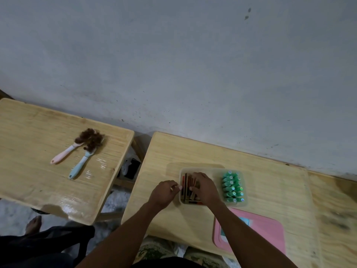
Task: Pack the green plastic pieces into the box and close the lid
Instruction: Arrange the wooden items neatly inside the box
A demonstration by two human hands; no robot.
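Lower centre: left hand point(166, 192) pinches clear box point(245, 204) rim; right hand point(205, 188) grips brown sticks point(186, 183); shift them without toppling green pieces point(231, 187).

No writing can be read on the box point(216, 174), the green pieces point(232, 187) or the pink lid point(260, 235).

pieces point(232, 187) in box point(245, 202), right side; lid point(267, 235) nearer

Head-worn wide view, angled down, table point(164, 151) near
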